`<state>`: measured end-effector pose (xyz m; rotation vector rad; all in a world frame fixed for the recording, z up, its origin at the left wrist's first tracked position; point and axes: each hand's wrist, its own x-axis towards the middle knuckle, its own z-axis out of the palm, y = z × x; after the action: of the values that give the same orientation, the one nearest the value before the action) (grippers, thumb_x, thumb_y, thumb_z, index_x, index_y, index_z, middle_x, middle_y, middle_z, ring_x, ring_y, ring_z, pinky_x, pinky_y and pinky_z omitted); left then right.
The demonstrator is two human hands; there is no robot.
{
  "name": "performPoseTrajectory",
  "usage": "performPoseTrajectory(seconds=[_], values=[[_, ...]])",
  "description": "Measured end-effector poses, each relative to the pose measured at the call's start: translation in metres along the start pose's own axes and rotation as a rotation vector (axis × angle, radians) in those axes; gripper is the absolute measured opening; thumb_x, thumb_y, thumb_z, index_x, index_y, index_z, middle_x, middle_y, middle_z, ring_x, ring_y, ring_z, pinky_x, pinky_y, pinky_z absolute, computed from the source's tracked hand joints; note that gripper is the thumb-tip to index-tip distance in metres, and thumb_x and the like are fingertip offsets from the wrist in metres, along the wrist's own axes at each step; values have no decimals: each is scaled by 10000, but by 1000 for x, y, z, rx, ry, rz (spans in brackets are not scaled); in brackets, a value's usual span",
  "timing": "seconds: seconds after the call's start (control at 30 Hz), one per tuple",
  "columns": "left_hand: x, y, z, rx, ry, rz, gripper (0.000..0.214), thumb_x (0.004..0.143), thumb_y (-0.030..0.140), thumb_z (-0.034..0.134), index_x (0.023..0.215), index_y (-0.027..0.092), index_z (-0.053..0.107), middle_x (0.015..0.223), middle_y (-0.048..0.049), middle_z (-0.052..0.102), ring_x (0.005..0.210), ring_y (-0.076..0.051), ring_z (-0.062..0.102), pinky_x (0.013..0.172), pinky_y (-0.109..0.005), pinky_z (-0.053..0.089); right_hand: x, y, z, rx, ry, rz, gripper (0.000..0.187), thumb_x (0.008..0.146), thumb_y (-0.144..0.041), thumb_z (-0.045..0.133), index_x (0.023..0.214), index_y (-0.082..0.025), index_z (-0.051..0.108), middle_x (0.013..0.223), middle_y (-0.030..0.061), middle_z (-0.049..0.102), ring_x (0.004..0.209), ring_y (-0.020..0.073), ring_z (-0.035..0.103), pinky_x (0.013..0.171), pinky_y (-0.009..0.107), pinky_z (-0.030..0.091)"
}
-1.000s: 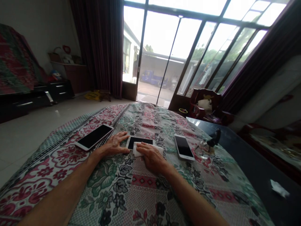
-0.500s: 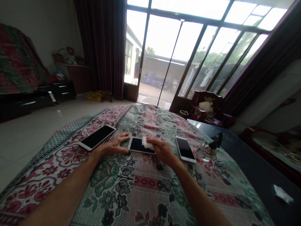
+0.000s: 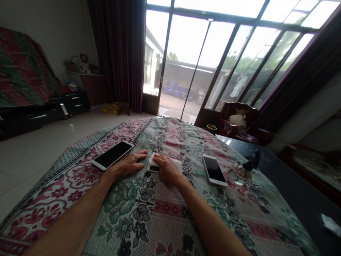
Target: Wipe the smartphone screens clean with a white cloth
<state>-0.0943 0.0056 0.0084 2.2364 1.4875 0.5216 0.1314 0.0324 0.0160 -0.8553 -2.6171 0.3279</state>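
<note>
A white-framed smartphone (image 3: 153,169) lies in front of me, mostly covered by my right hand (image 3: 168,170). Under that hand's fingers a white tissue (image 3: 177,164) is pressed on the phone's screen, showing on both sides of the hand. My left hand (image 3: 132,162) rests on the tablecloth just left of this phone, fingers apart and holding nothing. Close behind its wrist lies a second, larger white phone (image 3: 113,155), screen dark and tilted on a diagonal. A third white phone (image 3: 214,170) lies to the right, apart from both hands.
A patterned tablecloth (image 3: 170,227) covers the table. Right of the third phone stands a clear glass item (image 3: 239,172) beside a black object (image 3: 252,160). A dark table (image 3: 290,188) adjoins on the right, with a crumpled white piece (image 3: 331,224). A carved chair (image 3: 237,119) stands beyond.
My right hand has moved left over the middle phone with the tissue, which now lies spread more flatly under the fingers. My left hand has drawn slightly away from the phone's edge.
</note>
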Motion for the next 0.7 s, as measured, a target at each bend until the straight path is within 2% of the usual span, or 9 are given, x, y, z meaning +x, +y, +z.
performPoseTrajectory(seconds=[0.1, 0.27, 0.43, 0.53, 0.63, 0.7], values=[[-1, 0, 0, -17, 0, -33, 569, 782, 313, 498, 1335, 227, 599, 1570, -6, 408, 1456, -259, 352, 1206, -381, 277, -9, -2, 0, 0, -14, -47, 440, 835, -17, 477, 1186, -230, 635, 1347, 54, 613, 1269, 202, 520, 1092, 397, 413], [-2, 0, 2, 5, 16, -46, 576, 799, 331, 484, 1342, 179, 598, 1576, -50, 391, 1452, -262, 359, 1202, -368, 288, -32, -15, -4, 89, -54, -94, 484, 795, -12, 494, 1226, -184, 631, 1428, 87, 557, 1355, 221, 462, 1153, 429, 356], [-1, -2, 4, -4, 37, -49, 565, 795, 338, 493, 1329, 198, 613, 1571, -34, 396, 1451, -266, 359, 1207, -392, 280, -48, -37, -25, 381, -196, -187, 487, 830, 12, 410, 1156, -233, 676, 1292, 11, 668, 1218, 126, 593, 1064, 289, 448], [-1, -3, 5, -18, 42, -41, 562, 793, 341, 498, 1329, 214, 614, 1571, -22, 400, 1460, -260, 343, 1212, -397, 271, -47, -33, -40, 443, -59, -143, 468, 871, -13, 380, 1166, -226, 675, 1308, 22, 659, 1217, 124, 600, 1041, 282, 466], [0, -3, 7, -11, 42, -55, 573, 794, 338, 497, 1340, 200, 606, 1579, -39, 389, 1458, -254, 350, 1211, -372, 270, -44, -11, -48, 319, 150, -37, 465, 836, -2, 415, 1161, -205, 677, 1341, 63, 635, 1256, 164, 575, 1075, 332, 446], [1, -3, 7, -10, 32, -70, 591, 803, 365, 500, 1352, 169, 595, 1584, -70, 377, 1455, -261, 354, 1208, -360, 274, -45, 8, -49, 195, 235, 80, 491, 814, 20, 410, 1167, -193, 675, 1362, 89, 617, 1287, 194, 550, 1105, 369, 416]])
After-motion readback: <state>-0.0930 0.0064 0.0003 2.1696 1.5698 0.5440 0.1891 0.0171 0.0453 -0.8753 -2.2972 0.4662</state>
